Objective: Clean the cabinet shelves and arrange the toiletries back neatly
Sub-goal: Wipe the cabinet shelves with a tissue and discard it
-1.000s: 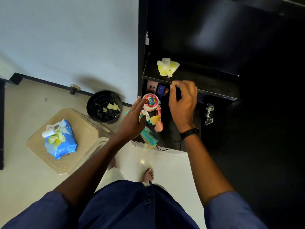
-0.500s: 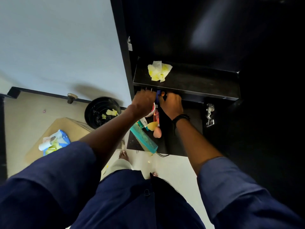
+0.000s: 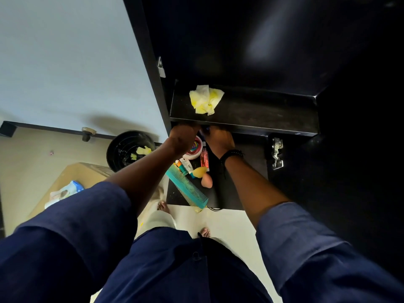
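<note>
Black shelf (image 3: 262,114) is hiding the fingers of left hand (image 3: 182,136) and right hand (image 3: 219,138); grips unclear, tub (image 3: 194,149) seemingly lying just beneath them.

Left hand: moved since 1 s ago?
Yes. The left hand went from beside the round tub further in, now reaching over it under the upper shelf.

The upper shelf (image 3: 262,114) lay open to the right of a crumpled yellow wipe (image 3: 206,99), while the lower shelf (image 3: 252,152) was crowded at its left — tub (image 3: 193,149), red tube (image 3: 204,159), comb (image 3: 188,188), sponges (image 3: 206,180) — leaving bare board only at the right, beside the hinge (image 3: 277,156).
</note>
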The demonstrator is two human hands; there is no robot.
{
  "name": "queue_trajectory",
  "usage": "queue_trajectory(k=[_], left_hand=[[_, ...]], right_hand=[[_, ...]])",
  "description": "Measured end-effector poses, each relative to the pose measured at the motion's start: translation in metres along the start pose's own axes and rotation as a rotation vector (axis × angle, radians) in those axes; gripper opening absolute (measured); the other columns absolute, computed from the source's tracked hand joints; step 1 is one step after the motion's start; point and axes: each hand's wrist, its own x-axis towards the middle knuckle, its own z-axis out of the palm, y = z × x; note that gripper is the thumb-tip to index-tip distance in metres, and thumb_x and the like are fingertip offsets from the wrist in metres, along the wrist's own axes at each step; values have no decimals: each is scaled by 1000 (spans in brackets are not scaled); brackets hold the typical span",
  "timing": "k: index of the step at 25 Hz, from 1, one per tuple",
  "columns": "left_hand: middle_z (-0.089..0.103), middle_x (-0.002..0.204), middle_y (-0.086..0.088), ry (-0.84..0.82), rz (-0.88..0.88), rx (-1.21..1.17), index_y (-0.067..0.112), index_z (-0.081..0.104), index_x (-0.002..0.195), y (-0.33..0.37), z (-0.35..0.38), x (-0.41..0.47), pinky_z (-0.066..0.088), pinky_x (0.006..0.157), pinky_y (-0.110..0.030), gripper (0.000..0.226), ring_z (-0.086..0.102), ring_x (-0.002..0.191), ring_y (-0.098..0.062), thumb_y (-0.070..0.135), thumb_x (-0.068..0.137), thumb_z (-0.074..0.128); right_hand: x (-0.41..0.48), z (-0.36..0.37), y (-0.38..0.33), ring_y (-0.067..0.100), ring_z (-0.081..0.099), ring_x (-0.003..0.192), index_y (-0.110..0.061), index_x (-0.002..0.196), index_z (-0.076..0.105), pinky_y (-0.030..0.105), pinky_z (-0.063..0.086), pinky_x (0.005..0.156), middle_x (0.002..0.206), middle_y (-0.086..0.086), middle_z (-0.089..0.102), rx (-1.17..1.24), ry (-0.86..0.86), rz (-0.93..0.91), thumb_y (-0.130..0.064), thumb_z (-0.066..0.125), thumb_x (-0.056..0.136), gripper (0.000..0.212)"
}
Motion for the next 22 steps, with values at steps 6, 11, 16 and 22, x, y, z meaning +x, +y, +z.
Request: queue_trajectory(k=[6,11,16,22], left_hand=[[64,116,-17,168,57,-78,2,54,124,4,-3,-11,45,84,-28,30,61,108,-29,7,95,47],[60,118,-18,277,138,-81,3,51,127,12,6,-24,46,88,-38,39,57,109,-33,1,88,53],[52,129,-16,295,196,-25,7,42,136,43,13,-13,43,95,-39,52,50,116,-33,-2,86,51],[61,121,-17,164,234,-90,5,57,121,94,19,17,42,97,-40,36,56,114,-34,4,85,57]], right_hand=[[-21,-16,16,25,66,90,-1,94,67,19,37,73,94,14,71,234,148,38,-30,55,95,31],[-38,-23,33,29,59,108,-7,114,62,39,48,94,112,13,66,268,120,109,-25,64,87,33],[-54,-37,62,31,58,112,-9,125,58,39,48,97,121,14,63,224,187,153,-17,65,86,40],[-58,-60,103,39,55,110,1,113,59,44,45,95,115,24,60,-22,181,307,-16,53,94,27]])
